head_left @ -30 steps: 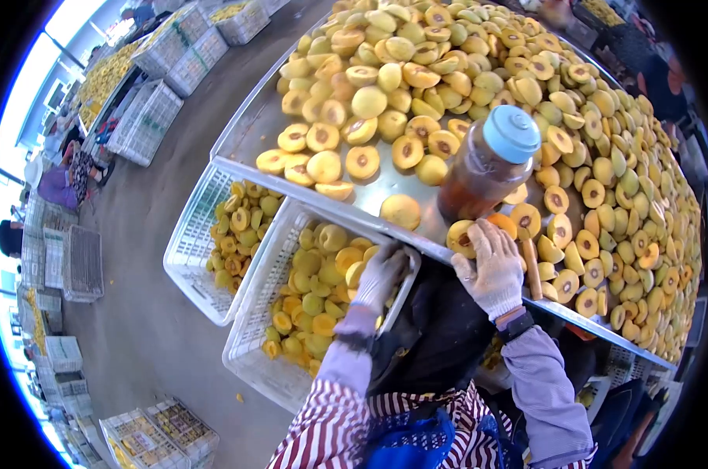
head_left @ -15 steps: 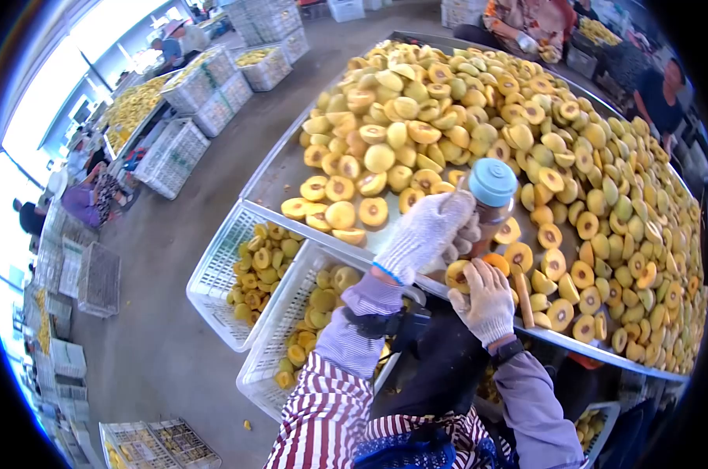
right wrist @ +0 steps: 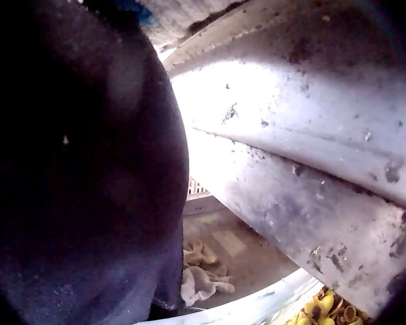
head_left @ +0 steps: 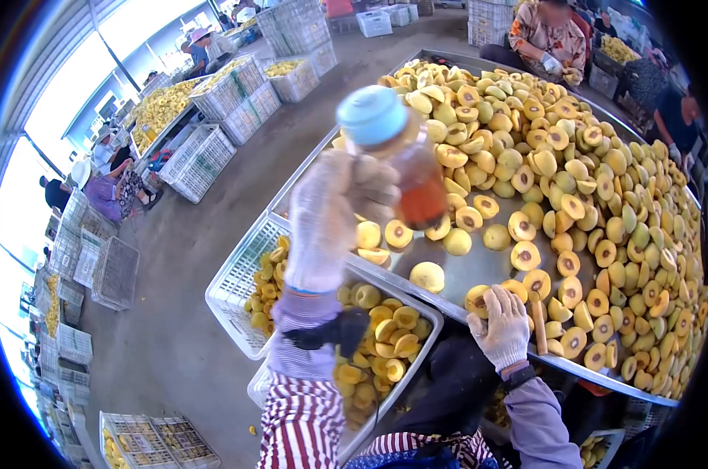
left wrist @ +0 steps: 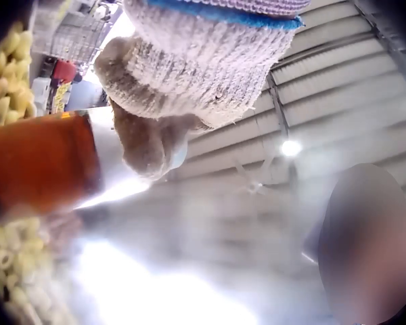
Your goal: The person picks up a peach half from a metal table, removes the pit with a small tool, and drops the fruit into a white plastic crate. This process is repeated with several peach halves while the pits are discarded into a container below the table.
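Note:
My gloved left hand (head_left: 328, 207) grips a clear bottle (head_left: 418, 176) with a blue lid (head_left: 372, 116), up off the metal table (head_left: 467, 270) and tilted. Reddish-brown liquid fills its lower part; in the left wrist view the bottle (left wrist: 44, 162) lies sideways past the gloved fingers. My gloved right hand (head_left: 501, 330) rests on the table's near edge, fingers extended beside a halved yellow fruit (head_left: 477, 301). Just right of it a wooden handle (head_left: 538, 324) leans at the edge. In the right wrist view, dark clothing and the table's metal underside show, not the fingers.
Halved yellow fruit (head_left: 604, 227) is heaped across the table. Two white crates with fruit, the nearer crate (head_left: 424, 344) and another crate (head_left: 241, 270), stand against its left edge. A person (head_left: 545, 47) sits at the far side. Stacked crates (head_left: 244, 102) stand farther back.
My left hand moved from the near crate to the bottle, took hold of it and lifted it off the table, up and leftward. My right hand stayed at the edge. The head view shifted upward.

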### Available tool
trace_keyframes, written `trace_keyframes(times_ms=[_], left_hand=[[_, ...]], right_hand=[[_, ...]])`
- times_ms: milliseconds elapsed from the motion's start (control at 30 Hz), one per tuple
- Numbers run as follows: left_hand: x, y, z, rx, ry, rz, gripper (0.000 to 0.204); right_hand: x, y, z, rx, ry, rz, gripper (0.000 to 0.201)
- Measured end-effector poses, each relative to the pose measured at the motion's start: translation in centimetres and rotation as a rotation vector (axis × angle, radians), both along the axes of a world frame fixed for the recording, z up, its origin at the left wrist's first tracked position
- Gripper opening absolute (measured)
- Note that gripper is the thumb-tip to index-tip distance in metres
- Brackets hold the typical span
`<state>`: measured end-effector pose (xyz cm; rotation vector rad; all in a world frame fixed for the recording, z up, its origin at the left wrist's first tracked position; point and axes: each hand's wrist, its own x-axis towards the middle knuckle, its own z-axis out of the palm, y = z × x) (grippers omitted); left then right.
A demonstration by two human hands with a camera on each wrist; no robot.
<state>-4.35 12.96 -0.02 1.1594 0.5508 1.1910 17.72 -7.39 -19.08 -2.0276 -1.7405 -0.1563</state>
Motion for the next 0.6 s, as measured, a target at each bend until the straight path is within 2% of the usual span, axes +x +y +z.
trace_keyframes(times_ms=[167, 300, 367, 400, 467, 500, 533, 567, 600], left_hand=[[-4.2, 6.3, -0.9, 0.056, 0.005, 0.169, 0.04], [-6.7, 12.5, -6.0, 0.065, 0.011, 0.327, 0.041], [-7.6, 14.1, -7.6, 0.059, 0.032, 0.415, 0.043], [-8.0, 15.5, -9.6, -0.021, -0.11, 0.379, 0.041], [-8.2, 16.5, -12.4, -0.014, -0.083, 0.442, 0.038], [-8.3, 16.3, -13.2, -0.024, -0.121, 0.413, 0.039], [-7.6, 15.9, -12.5, -0.022, -0.142, 0.429, 0.038], [-7.5, 15.3, -11.7, -0.099, 0.016, 0.436, 0.036], [-7.1, 15.0, -11.4, -0.097, 0.06, 0.437, 0.035]], right_hand=[[-0.1, 0.1, 0.4, 0.007, 0.004, 0.001, 0.049], [-0.4, 0.3, 1.0, -0.011, 0.027, 0.002, 0.048], [-0.4, 0.2, 0.6, -0.013, 0.001, -0.01, 0.049], [-0.3, 0.3, 0.3, -0.006, -0.016, -0.001, 0.049], [-0.4, 0.3, 0.2, -0.027, -0.003, 0.002, 0.051], [-0.5, 0.3, 0.1, -0.025, -0.009, 0.009, 0.05], [-0.5, 0.3, 0.1, -0.029, -0.014, 0.011, 0.049], [-0.5, 0.3, 0.2, -0.033, -0.013, 0.001, 0.049], [-0.7, 0.1, 0.3, -0.043, -0.008, -0.009, 0.048]])
